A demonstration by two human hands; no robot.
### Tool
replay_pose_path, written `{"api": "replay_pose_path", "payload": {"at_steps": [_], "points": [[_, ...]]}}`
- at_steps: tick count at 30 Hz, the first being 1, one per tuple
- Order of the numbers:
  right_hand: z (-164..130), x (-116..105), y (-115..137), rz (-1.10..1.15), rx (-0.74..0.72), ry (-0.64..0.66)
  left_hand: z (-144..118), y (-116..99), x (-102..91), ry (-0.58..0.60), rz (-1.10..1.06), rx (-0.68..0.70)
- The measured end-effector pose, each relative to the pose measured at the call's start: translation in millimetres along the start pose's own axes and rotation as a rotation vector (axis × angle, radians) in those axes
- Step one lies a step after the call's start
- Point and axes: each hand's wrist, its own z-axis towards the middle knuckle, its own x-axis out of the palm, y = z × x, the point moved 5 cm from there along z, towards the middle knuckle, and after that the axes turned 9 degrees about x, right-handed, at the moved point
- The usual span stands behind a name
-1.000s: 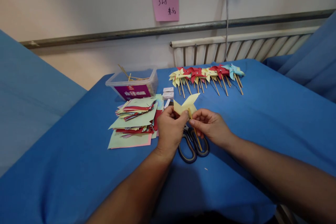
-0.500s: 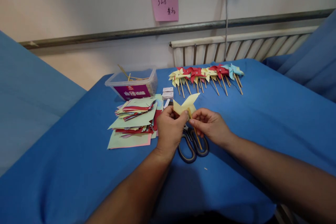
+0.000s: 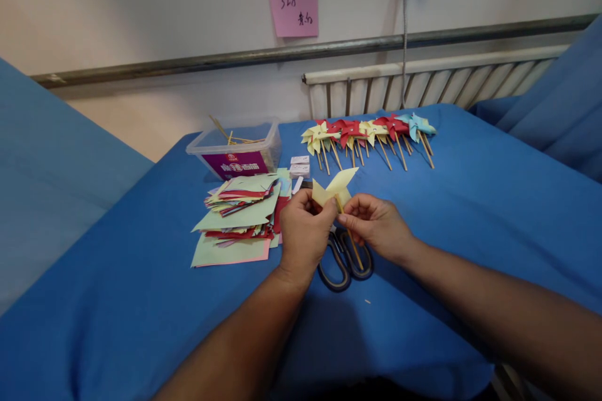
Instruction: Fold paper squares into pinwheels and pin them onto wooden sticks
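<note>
Pointing up-left, wooden stick [image 3: 352, 245], pinched by right hand [image 3: 376, 225]

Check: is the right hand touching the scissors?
Cannot tell. In the head view the right hand sits right over the scissors, hiding any contact or gap.

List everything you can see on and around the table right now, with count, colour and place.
Paper piece: one, pale yellow, held above the scissors.
Stick: one, wooden, against the paper piece.
Scissors: one pair, dark handles, on the cloth under the hands.
Paper stack: one pile, green, red, pink, left of the hands.
Tub: one, clear with purple label, sticks inside, behind the stack.
Pinwheels: a row, yellow, red, blue, far side of the table.
Small boxes: two, white, beside the tub.
Note: one, pink, on the wall.
Cloth: blue, covering the table.
Left hand: pinching the paper piece.
Right hand: holding the stick.
</note>
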Motion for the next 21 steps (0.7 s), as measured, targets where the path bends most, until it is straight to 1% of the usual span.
{"api": "replay_pose_path", "payload": {"at_steps": [9, 15, 21], "points": [[-0.1, 0.9, 2.7, -0.002, 0.014, 0.012, -1.0, -0.2, 0.9, 0.012, -0.017, -0.012], [0.1, 1.2, 3.6, 0.022, 0.029, 0.026, -1.7, -2.5, -0.1, 0.02, 0.008, 0.027], [0.4, 1.8, 5.0, 0.006, 0.013, 0.016, -2.4, -3.9, 0.6, 0.028, 0.004, 0.033]]}}
